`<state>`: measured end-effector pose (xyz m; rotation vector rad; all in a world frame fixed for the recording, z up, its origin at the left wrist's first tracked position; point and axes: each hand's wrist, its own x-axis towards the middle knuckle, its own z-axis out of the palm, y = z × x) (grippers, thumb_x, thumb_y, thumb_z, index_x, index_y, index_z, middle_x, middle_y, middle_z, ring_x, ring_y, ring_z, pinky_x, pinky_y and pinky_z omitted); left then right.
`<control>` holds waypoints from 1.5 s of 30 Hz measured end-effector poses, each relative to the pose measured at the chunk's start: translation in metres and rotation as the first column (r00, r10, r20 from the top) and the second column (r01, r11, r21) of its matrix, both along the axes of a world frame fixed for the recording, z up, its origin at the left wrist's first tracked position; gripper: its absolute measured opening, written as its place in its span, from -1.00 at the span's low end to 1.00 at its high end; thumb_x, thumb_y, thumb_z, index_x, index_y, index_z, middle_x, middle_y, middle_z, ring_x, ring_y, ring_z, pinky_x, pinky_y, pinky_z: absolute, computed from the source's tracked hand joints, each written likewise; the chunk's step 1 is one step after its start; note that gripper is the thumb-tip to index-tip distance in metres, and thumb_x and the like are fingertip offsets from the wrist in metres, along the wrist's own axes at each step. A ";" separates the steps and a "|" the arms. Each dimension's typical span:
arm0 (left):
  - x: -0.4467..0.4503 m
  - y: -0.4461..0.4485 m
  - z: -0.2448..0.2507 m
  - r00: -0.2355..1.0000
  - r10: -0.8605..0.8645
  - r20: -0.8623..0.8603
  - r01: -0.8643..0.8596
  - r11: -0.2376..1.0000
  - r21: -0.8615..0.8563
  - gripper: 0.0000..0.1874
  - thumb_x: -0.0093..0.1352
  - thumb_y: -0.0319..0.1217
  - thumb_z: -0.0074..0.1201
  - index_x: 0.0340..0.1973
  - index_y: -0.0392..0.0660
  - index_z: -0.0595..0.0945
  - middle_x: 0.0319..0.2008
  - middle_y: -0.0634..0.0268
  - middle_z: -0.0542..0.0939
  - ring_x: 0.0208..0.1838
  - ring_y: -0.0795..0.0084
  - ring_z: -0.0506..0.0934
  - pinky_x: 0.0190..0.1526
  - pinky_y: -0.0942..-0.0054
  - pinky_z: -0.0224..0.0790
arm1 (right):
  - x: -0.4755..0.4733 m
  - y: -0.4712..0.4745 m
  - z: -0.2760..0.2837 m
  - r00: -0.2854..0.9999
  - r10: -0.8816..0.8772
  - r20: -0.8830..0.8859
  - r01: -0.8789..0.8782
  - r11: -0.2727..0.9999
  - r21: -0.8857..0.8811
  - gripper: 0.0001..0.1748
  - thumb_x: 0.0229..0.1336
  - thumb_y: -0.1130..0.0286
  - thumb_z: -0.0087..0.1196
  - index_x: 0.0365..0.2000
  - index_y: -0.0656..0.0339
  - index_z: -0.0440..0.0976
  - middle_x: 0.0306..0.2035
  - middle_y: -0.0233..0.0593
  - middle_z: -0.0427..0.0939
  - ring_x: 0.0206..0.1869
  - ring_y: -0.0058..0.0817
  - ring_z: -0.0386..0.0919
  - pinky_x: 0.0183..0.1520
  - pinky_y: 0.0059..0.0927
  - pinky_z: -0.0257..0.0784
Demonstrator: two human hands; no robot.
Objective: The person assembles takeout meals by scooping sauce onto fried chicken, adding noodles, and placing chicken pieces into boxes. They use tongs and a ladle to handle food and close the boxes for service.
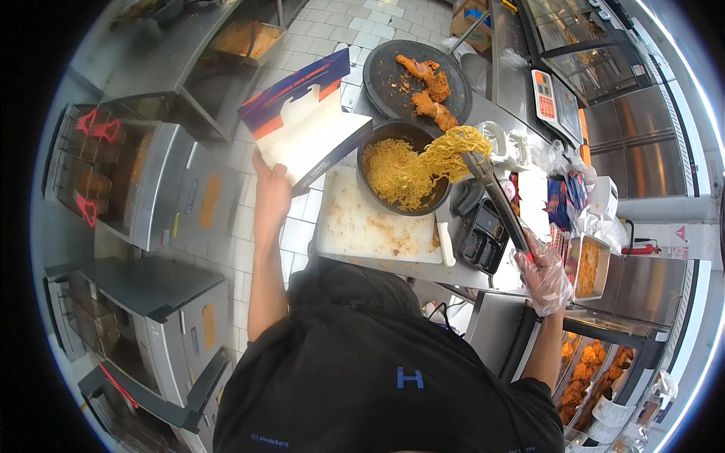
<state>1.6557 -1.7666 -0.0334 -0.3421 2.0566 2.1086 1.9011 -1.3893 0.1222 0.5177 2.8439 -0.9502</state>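
My bare left hand (273, 189) grips an open cardboard takeaway box (311, 133) by its near side, tilted beside the bowl; its white inside faces up. In a clear plastic glove, my right hand (545, 277) holds dark tongs (498, 195). A clump of yellow noodles (460, 144) hangs in the tongs' tips at the bowl's right rim. More noodles (396, 172) lie in the black bowl (371, 199). Under the bowl's near side is a stained white cutting board (362, 235), with a white-handled knife (446, 243) on its right edge.
A round dark tray (388, 93) with pieces of fried chicken (433, 85) stands behind the bowl. Black plastic containers (481, 238) sit right of the board, and a digital scale (552, 102) farther back. Deep fryers (113, 170) line the left; a heated display case (589, 374) stands at right.
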 end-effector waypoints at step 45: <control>-0.020 0.092 0.042 0.861 -0.503 -0.076 0.484 0.857 -0.177 -0.35 0.55 -0.22 -0.47 0.46 -0.33 0.19 0.25 -0.32 0.47 0.22 -0.15 0.52 0.31 0.13 0.29 | -0.048 -0.014 0.131 0.884 0.342 -0.318 -0.129 0.833 0.537 -0.33 0.24 0.21 0.28 0.32 0.15 0.41 -0.34 -0.32 0.66 -0.50 -0.51 0.47 -0.39 -0.42 0.41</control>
